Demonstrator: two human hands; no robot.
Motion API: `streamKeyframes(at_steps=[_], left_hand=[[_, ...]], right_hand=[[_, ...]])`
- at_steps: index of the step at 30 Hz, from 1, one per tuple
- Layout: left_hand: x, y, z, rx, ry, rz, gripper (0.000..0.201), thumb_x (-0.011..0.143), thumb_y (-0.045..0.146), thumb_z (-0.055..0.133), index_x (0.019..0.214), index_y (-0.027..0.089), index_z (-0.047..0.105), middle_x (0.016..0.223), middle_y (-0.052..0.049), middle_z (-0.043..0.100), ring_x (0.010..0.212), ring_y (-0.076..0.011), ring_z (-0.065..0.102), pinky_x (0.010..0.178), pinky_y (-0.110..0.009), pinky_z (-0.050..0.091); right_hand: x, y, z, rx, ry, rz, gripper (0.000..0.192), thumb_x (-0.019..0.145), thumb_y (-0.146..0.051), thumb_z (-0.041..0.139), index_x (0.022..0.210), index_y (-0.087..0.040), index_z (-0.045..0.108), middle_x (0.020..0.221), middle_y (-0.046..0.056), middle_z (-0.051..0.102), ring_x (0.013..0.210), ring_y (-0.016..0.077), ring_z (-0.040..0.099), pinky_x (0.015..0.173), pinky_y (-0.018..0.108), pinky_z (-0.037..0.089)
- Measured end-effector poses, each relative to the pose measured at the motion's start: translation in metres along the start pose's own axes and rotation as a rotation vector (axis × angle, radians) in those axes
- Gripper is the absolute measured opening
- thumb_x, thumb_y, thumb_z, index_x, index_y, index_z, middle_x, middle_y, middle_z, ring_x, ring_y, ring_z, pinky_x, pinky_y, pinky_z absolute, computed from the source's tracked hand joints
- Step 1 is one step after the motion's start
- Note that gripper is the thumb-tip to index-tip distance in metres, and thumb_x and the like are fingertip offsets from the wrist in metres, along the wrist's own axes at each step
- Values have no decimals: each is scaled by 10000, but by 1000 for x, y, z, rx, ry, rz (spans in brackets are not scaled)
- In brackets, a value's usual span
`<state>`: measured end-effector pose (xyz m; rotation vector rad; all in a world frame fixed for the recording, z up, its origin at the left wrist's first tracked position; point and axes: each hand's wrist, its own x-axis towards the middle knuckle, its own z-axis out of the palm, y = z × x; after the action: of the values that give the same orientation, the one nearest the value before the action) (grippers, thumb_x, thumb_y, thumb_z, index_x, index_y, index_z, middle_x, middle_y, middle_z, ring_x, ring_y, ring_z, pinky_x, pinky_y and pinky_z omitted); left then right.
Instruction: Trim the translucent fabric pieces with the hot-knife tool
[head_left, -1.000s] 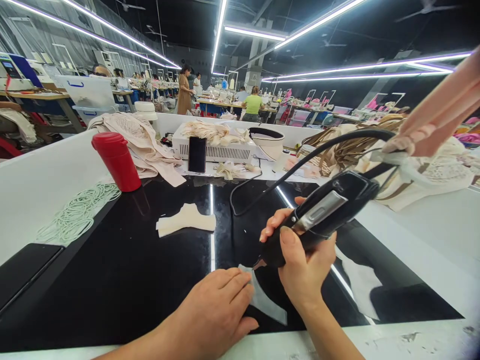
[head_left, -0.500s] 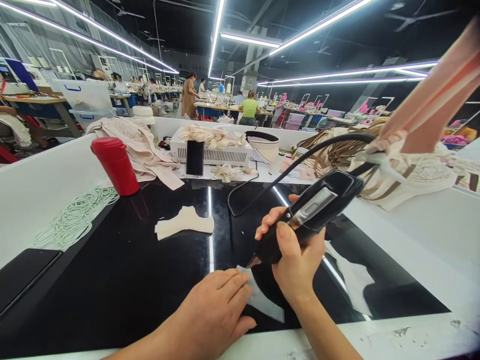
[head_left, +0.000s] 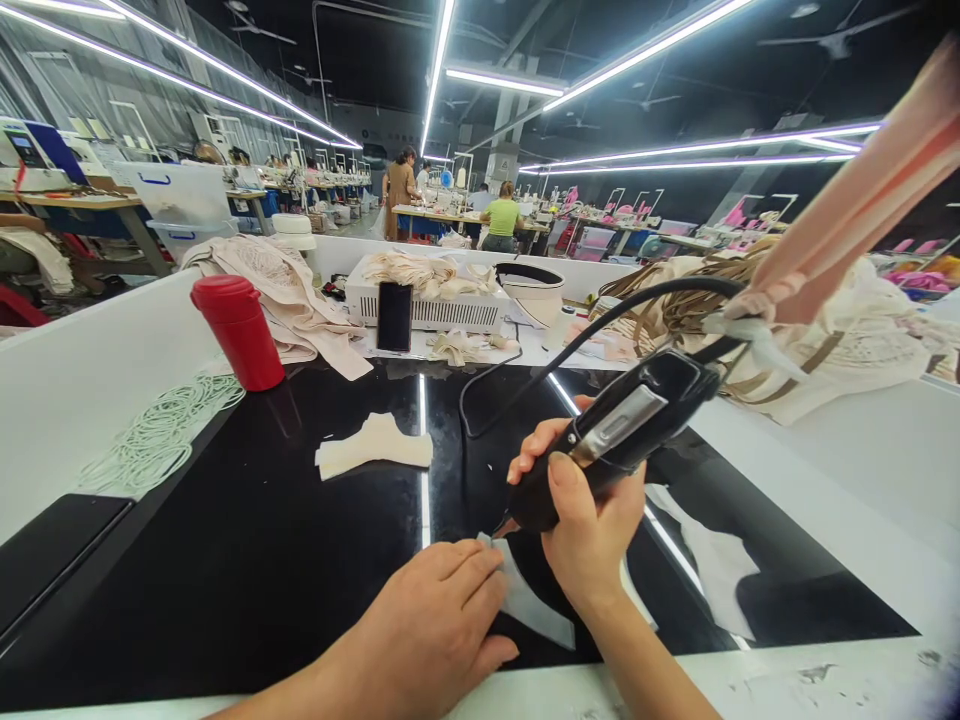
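While the left hand (head_left: pixel 431 625) lies flat at the lower centre of the frame, fingers spread and pressing a pale fabric piece (head_left: pixel 525 600) onto the black table (head_left: pixel 262 540), the right hand (head_left: pixel 589 525) just right of it wraps closed around a black corded tool (head_left: pixel 611 435), its tip touching the fabric's upper edge. A red cup (head_left: pixel 238 330) stands at upper left.

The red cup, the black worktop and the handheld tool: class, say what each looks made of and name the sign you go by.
Red cup: probably plastic, matte, with an even, dull red colour.
Black worktop: glass or polished stone, glossy; it mirrors the ceiling lights.
Handheld tool, held in the right hand: black plastic body with a brushed metal-looking plate; corded.
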<state>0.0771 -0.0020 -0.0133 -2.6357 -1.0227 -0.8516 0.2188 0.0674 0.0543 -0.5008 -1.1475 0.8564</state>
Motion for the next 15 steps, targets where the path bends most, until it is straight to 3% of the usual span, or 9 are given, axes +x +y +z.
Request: streamKeyframes(at_steps=[8, 15], left_hand=[[1, 0, -1, 13, 13, -2, 442, 1102, 483, 394, 1156, 136, 663, 1212, -36, 739, 1140, -181, 674, 1011, -302, 497], [0, -2, 0, 27, -32, 24, 420, 1057, 493, 519, 1196, 120, 653, 1236, -69, 732, 1160, -200, 664, 1049, -308, 481]], right_hand=[[1, 3, 2, 6, 15, 9, 351, 922, -292, 743, 1236, -315, 587, 869, -45, 660, 614, 115, 622, 549, 265, 555], [2, 6, 6, 25, 3, 22, 373, 914, -291, 743, 1243, -310, 567, 861, -52, 659, 604, 115, 625, 554, 267, 555]])
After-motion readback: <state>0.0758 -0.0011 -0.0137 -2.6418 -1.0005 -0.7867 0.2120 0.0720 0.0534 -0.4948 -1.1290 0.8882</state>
